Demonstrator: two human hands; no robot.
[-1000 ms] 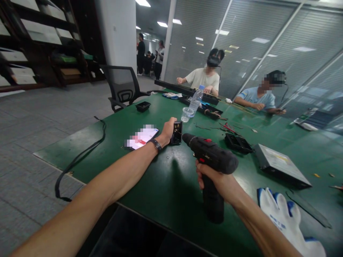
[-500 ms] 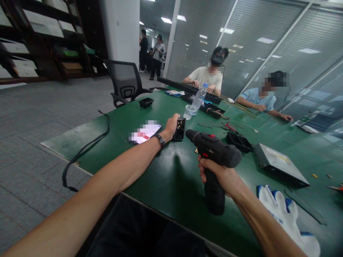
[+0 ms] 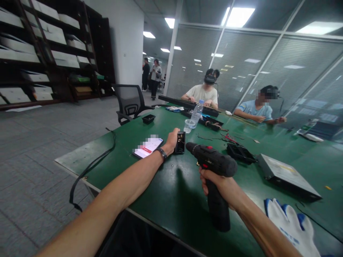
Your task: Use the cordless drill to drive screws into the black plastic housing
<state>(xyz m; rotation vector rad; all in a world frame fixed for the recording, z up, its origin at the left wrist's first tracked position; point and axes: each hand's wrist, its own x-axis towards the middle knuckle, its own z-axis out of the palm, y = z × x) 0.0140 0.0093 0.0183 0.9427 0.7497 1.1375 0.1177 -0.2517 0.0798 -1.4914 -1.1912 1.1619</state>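
My left hand [image 3: 172,139] reaches out over the green table [image 3: 166,189] and grips a small black box-shaped part [image 3: 180,142], holding it upright on the tabletop. My right hand [image 3: 218,184] is wrapped around the handle of a black cordless drill [image 3: 214,167] with red buttons. The drill's nose points at the black part and sits just to its right. A phone [image 3: 148,147] lies face up just left of my left wrist.
A clear plastic cup [image 3: 189,125] and water bottle [image 3: 197,111] stand beyond the part. A black tray [image 3: 239,152], a flat metal drive [image 3: 288,175] and a white-blue glove [image 3: 291,223] lie to the right. Two people sit at the far side. An office chair [image 3: 130,102] stands at left.
The camera tilted up and back, so everything sits lower in the picture. Both hands keep their grips; the drill's nose stays close to the black part.
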